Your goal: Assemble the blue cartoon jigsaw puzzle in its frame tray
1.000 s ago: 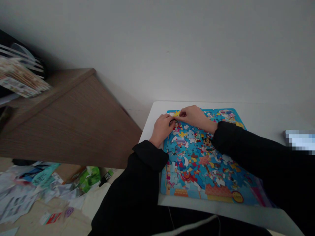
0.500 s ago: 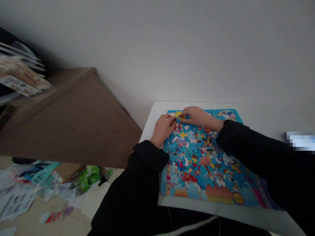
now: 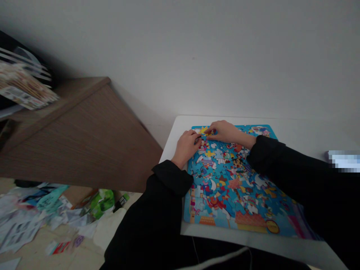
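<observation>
A colourful, mostly blue jigsaw puzzle board (image 3: 225, 187) lies on a white table (image 3: 298, 133), with several loose pieces scattered over it. My left hand (image 3: 187, 146) rests at the board's far left corner, fingers curled down onto the pieces. My right hand (image 3: 225, 131) lies just beside it at the far edge, fingertips pinched on a yellow puzzle piece (image 3: 204, 131). Both arms wear black sleeves.
A brown wooden cabinet (image 3: 78, 131) stands left of the table, with stacked booklets (image 3: 22, 86) on it. Papers and wrappers (image 3: 42, 213) litter the floor below. A blurred object (image 3: 344, 161) sits at the table's right edge. A white wall is behind.
My right hand has flattened and slid a little along the board's far edge, its wrist lower. My left hand has hardly moved.
</observation>
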Demonstrator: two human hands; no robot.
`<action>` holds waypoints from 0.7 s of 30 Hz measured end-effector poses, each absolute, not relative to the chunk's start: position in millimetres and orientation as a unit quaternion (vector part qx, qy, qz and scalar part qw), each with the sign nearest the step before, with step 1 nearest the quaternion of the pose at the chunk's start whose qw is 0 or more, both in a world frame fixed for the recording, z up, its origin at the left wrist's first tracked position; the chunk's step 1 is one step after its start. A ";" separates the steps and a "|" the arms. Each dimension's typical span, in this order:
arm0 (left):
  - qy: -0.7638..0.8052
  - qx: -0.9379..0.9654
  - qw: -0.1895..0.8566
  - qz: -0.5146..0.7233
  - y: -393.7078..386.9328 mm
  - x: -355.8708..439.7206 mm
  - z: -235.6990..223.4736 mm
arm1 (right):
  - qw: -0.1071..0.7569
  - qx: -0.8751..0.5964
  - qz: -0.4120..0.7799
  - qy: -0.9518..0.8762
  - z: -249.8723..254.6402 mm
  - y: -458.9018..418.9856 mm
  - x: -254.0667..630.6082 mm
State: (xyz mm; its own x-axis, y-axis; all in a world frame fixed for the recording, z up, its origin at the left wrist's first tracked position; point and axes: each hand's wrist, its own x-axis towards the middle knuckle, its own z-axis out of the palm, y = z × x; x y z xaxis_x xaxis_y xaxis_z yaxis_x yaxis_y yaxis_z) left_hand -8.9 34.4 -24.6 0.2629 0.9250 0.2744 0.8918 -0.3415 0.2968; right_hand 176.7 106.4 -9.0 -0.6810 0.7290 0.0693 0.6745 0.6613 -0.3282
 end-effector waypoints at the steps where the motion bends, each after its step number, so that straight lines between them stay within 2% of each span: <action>1: 0.573 0.793 0.042 0.202 34.1 -8.6 -24.2 | 0.094 -0.391 0.145 -0.904 -8.2 106.5 176.3; 10: 0.578 0.790 0.047 0.200 33.5 -8.5 -22.7 | 0.080 -0.410 0.140 -0.898 -1.3 97.8 174.7; 17: 0.582 0.787 0.036 0.201 33.7 -8.0 -23.5 | 0.083 -0.477 0.054 -0.873 3.2 76.4 160.3; 21: 0.580 0.788 0.034 0.203 33.2 -7.8 -23.1 | 0.096 -0.494 0.083 -0.860 4.3 73.8 156.5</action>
State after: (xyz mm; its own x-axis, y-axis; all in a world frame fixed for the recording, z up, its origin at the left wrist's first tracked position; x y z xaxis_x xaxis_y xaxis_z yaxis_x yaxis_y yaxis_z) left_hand -7.8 33.2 -23.1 0.2453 0.9282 0.2797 0.9003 -0.3251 0.2894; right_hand 156.5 73.8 4.3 -0.4943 0.8653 0.0833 0.8333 0.4989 -0.2382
